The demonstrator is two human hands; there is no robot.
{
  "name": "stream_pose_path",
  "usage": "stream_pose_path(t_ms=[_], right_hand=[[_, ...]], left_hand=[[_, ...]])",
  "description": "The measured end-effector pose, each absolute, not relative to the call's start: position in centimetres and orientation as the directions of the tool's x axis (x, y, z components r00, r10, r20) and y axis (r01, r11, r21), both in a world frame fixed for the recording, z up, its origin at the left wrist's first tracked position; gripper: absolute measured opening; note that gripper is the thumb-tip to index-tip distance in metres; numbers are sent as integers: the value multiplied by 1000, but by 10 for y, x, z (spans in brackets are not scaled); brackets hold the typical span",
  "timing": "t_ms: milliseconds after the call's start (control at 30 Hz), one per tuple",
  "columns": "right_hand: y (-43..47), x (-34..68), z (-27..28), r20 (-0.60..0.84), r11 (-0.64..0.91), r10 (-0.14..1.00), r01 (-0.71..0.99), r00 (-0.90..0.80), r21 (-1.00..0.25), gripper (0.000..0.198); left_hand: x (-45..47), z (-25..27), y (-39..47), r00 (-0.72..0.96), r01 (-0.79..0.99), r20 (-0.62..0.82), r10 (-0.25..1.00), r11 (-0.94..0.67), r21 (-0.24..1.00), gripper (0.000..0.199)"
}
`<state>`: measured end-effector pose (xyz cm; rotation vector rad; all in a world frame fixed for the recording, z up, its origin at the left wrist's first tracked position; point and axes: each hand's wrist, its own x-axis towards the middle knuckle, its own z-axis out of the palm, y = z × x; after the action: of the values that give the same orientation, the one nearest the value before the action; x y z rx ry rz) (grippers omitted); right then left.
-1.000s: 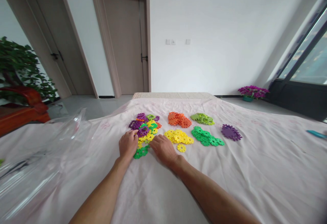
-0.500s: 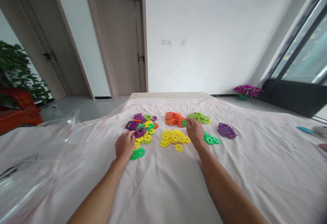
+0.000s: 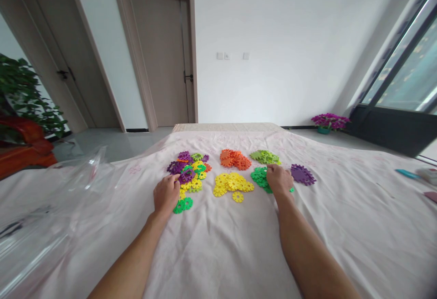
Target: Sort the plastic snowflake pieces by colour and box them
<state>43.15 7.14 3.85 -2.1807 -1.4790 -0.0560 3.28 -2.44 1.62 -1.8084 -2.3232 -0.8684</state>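
Observation:
My left hand (image 3: 166,193) rests at the near left of a mixed heap of notched plastic pieces, its fingers closed at the edge of a purple square piece (image 3: 187,176). Yellow discs (image 3: 196,184) and two green discs (image 3: 183,205) lie beside that hand. My right hand (image 3: 280,179) is over the pile of green notched discs (image 3: 259,177), fingers pinched together at a green disc; the hand covers part of the pile. Sorted by colour nearby are yellow discs (image 3: 232,182), orange pieces (image 3: 235,159), light green pieces (image 3: 265,156) and purple pieces (image 3: 303,174).
A pale cloth (image 3: 218,244) covers the table. Clear plastic wrapping (image 3: 68,212) lies at the left. A blue object (image 3: 407,174) and a whitish item (image 3: 427,174) are at the right edge. One yellow disc (image 3: 238,196) lies apart in front of the yellow pile.
My right hand has moved right and slightly nearer, carrying a green disc from beside the orange pile to the green pile. My left hand has barely moved.

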Motion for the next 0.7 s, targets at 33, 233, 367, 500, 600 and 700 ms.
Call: stream_pose_path(t_ms=[33, 233, 367, 500, 600, 700], right_hand=[[71, 433, 37, 304, -286, 861, 883, 408, -372, 39], [70, 427, 34, 393, -245, 836, 902, 382, -356, 36], [67, 394, 43, 541, 39, 824, 935, 170, -353, 30], [49, 340, 51, 588, 415, 786, 869, -191, -271, 25], [27, 301, 53, 534, 621, 721, 754, -442, -214, 23], [5, 275, 53, 454, 735, 649, 657, -611, -168, 21]], left_hand=[[33, 16, -24, -305, 910, 386, 871, 147, 388, 38], [33, 16, -24, -307, 912, 392, 867, 149, 383, 39], [33, 16, -24, -305, 914, 397, 866, 148, 378, 39], [34, 17, -25, -308, 912, 394, 866, 150, 383, 39], [34, 18, -25, -313, 910, 380, 870, 159, 384, 38], [35, 18, -26, -317, 907, 372, 872, 164, 389, 38]])
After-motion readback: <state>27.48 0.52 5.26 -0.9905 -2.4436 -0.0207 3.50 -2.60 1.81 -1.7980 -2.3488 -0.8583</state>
